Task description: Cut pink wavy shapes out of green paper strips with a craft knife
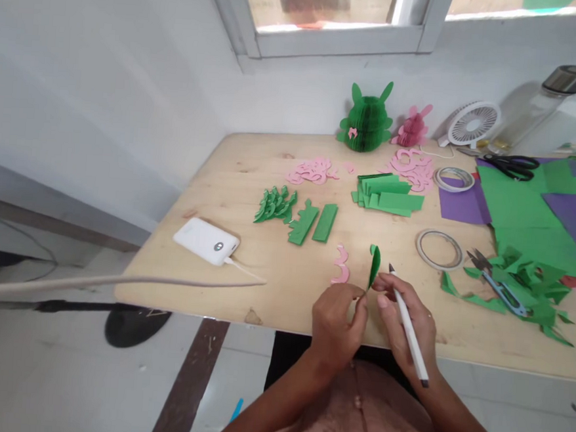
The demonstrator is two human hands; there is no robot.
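My left hand (338, 319) pinches a small green paper cutout (374, 267) with a rounded edge, held upright near the table's front edge. In my right hand (416, 320) lies a white marker pen (409, 330), its dark tip pointing up and away from me. The right fingertips are close to the cutout; whether they touch it I cannot tell. Just beyond my left hand is a curved pink paper piece (342, 266) on the wooden table (237, 239). Farther left lie folded green paper strips (325, 222) and a cluster of curled green cutouts (275, 204).
At the back stand a green paper figure (366, 126), a pink one (412, 129), a fan (473, 124) and a bottle (539, 112). Tape rolls (440, 249), small snips (504, 290), black scissors (513, 166) and green scraps lie right. A power bank (206, 240) with cable sits left.
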